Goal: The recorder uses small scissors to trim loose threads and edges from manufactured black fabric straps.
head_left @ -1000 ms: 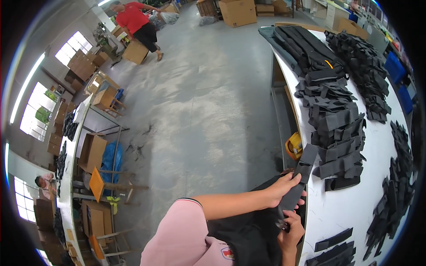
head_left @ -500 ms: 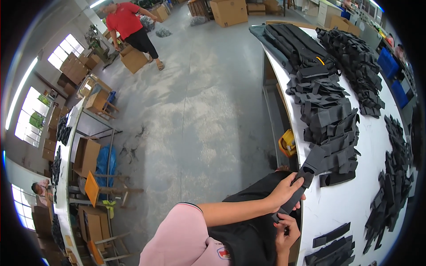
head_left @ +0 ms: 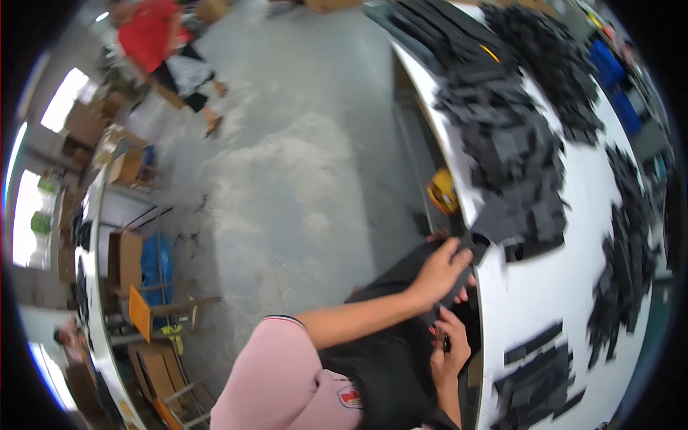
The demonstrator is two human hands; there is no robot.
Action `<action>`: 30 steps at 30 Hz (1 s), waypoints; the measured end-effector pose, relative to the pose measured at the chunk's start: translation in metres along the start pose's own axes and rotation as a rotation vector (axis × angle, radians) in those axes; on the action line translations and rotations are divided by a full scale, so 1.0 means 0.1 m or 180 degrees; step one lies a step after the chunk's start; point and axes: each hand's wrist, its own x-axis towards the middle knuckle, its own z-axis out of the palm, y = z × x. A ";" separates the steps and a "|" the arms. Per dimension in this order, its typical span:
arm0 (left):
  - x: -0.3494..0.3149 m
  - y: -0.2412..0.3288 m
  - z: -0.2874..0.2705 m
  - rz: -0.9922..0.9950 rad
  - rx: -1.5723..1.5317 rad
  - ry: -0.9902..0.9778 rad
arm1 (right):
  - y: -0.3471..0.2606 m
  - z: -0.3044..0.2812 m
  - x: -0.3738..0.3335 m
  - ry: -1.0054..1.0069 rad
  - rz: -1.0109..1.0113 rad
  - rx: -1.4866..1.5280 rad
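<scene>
My left hand (head_left: 438, 276) is closed around a black fabric strap (head_left: 459, 281), its fingers across the upper side, at the near edge of the white table. The strap's far end reaches toward a long heap of black strap pieces (head_left: 512, 165) on the table. Just below, my right hand (head_left: 450, 344) has curled fingers close to the strap's lower end. A small dark thing shows inside those fingers, too blurred to name. Black cloth (head_left: 380, 358) covers my lap beneath both hands.
The white table (head_left: 530, 301) bears more black strap piles (head_left: 620, 258) and a short stack (head_left: 534, 387) near me. A yellow object (head_left: 442, 191) is beneath its edge. Across the floor, a person in red (head_left: 154, 36) walks with a clear plastic bag. Stools (head_left: 141, 314) and boxes line the left table.
My view has shifted, so the table sits higher and further left. My right hand's fingers have moved slightly at the strap's lower end. The person in red has turned and carries a clear bag.
</scene>
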 end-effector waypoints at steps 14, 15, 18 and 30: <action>0.08 -0.03 -0.13 -0.0457 0.0109 -0.0070 | 0.00 -0.29 0.21 0.0527 0.0074 -0.0968; 0.07 -0.03 -0.12 -0.0500 0.0133 -0.0077 | -0.03 -0.31 0.24 0.0448 0.0029 -0.1226; 0.05 -0.03 -0.09 -0.0531 0.0154 -0.0150 | -0.04 -0.36 0.25 0.0323 -0.0129 -0.1638; 0.08 -0.02 -0.06 -0.0515 0.0263 -0.0064 | 0.08 -0.23 0.25 0.0480 -0.0287 -0.1687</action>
